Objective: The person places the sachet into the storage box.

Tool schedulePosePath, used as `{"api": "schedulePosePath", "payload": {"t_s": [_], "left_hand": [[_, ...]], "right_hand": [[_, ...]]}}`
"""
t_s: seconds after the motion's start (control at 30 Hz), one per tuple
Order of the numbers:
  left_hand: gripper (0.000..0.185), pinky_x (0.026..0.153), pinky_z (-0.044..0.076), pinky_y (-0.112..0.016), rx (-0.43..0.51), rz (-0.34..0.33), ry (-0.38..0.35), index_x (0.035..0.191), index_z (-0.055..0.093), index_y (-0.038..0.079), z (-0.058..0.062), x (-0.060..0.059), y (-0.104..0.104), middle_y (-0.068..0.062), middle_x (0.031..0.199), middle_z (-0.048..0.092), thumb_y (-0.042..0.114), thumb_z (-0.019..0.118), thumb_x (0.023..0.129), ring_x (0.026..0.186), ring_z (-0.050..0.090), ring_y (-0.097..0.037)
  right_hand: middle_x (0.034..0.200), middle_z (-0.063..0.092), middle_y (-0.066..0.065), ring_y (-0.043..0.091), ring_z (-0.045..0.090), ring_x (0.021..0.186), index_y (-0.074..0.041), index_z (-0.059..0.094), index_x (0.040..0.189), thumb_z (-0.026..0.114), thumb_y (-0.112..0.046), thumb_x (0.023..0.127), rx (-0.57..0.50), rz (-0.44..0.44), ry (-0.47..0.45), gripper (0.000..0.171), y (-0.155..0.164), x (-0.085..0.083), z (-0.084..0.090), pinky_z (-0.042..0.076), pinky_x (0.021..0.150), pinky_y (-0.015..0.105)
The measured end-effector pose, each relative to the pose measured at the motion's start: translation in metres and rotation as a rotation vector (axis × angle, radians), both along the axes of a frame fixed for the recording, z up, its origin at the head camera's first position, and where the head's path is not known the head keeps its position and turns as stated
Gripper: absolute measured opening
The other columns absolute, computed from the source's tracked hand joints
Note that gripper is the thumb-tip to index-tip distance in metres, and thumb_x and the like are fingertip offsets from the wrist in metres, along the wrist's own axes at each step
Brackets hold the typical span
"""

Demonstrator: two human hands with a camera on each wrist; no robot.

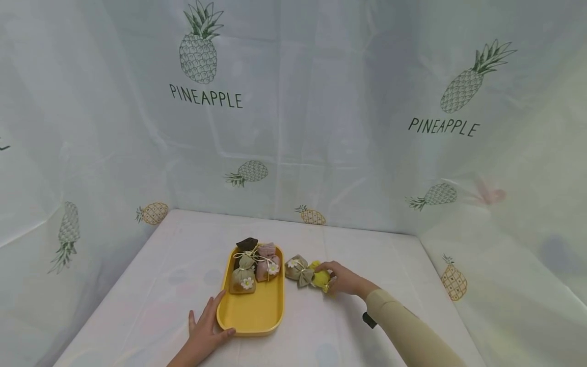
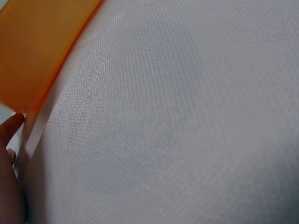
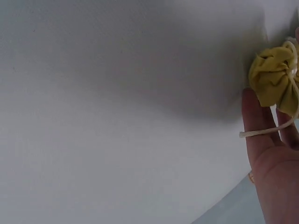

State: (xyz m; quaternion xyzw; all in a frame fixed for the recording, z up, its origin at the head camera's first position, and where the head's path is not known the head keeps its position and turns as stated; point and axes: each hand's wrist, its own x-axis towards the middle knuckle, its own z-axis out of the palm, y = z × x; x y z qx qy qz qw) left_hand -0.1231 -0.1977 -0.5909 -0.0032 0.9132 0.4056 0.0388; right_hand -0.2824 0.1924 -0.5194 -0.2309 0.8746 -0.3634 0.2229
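We observe the right hand (image 1: 344, 279) at the centre of the white cloth-covered counter (image 1: 160, 285), its grip curled round a small yellow fabric sachet (image 1: 320, 277) that rests on the counter surface. In the right wrist view the gathered yellow top of this sachet (image 3: 275, 81) sits against the fingers (image 3: 254, 121), and a pale twine string (image 3: 264, 132) lies across them.

Touching the yellow sachet on its left lies a small beige burlap sachet with a daisy trim (image 1: 297, 269), also on the counter, just right of the tray.

We observe the left hand (image 1: 205, 329) lying flat on the counter with its fingers spread, holding nothing; its thumb touches the near left corner of the oblong yellow plastic tray (image 1: 257, 318). In the left wrist view the tray edge (image 2: 37, 51) appears at upper left, with a fingertip (image 2: 10, 128) just beside it.

The far end of the tray holds three sachets packed together: a tan burlap sachet with a white daisy (image 1: 243, 278), a pink fabric sachet with a daisy (image 1: 268, 262) and a dark brown sachet (image 1: 246, 244).

A pale curtain printed with pineapples (image 1: 293, 102) encloses the counter.
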Motion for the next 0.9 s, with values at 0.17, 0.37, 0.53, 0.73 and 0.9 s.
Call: {"api": "schedulePosePath", "payload": {"t_s": [0.17, 0.37, 0.53, 0.73, 0.9], "left_hand": [[0.097, 0.099, -0.017, -0.072, 0.002, -0.002, -0.012, 0.156, 0.015, 0.019, 0.000, 0.000, 0.000, -0.023, 0.157, 0.024, 0.053, 0.070, 0.084, 0.142, 0.011, -0.051], [0.095, 0.098, -0.016, -0.073, 0.010, -0.001, -0.003, 0.156, 0.016, 0.018, -0.002, 0.001, 0.001, -0.024, 0.156, 0.025, 0.052, 0.070, 0.084, 0.141, 0.012, -0.052], [0.097, 0.099, -0.017, -0.073, 0.012, -0.001, -0.016, 0.156, 0.016, 0.018, -0.001, 0.001, 0.001, -0.023, 0.156, 0.024, 0.053, 0.070, 0.084, 0.141, 0.011, -0.052], [0.098, 0.099, -0.017, -0.073, 0.003, 0.001, -0.022, 0.156, 0.015, 0.018, 0.001, 0.001, 0.001, -0.024, 0.156, 0.023, 0.054, 0.069, 0.084, 0.142, 0.010, -0.051], [0.097, 0.099, -0.017, -0.073, 0.008, 0.002, -0.014, 0.156, 0.015, 0.018, 0.002, 0.000, 0.000, -0.025, 0.156, 0.024, 0.053, 0.069, 0.084, 0.142, 0.010, -0.051]], "right_hand": [[0.137, 0.043, 0.016, 0.032, 0.049, 0.114, -0.013, 0.047, 0.128, 0.084, 0.008, 0.068, -0.008, -0.025, 0.028, 0.074, -0.001, 0.002, -0.006, 0.047, 0.090, 0.049], [0.129, 0.050, 0.015, 0.029, 0.052, 0.110, -0.015, 0.047, 0.122, 0.083, 0.005, 0.070, 0.037, -0.077, 0.069, 0.067, -0.003, -0.003, -0.010, 0.047, 0.091, 0.048], [0.121, 0.055, 0.014, 0.025, 0.056, 0.090, -0.014, 0.055, 0.118, 0.074, 0.013, 0.072, -0.017, -0.131, 0.048, 0.057, -0.003, -0.009, -0.012, 0.052, 0.070, 0.037], [0.124, 0.055, 0.010, 0.022, 0.054, 0.088, -0.015, 0.063, 0.116, 0.075, 0.009, 0.074, -0.053, -0.148, 0.047, 0.050, -0.003, -0.013, -0.007, 0.050, 0.065, 0.030], [0.127, 0.055, 0.011, 0.024, 0.052, 0.091, -0.016, 0.065, 0.115, 0.070, 0.008, 0.075, -0.037, -0.145, 0.064, 0.047, -0.003, -0.015, 0.007, 0.048, 0.069, 0.033]]}}
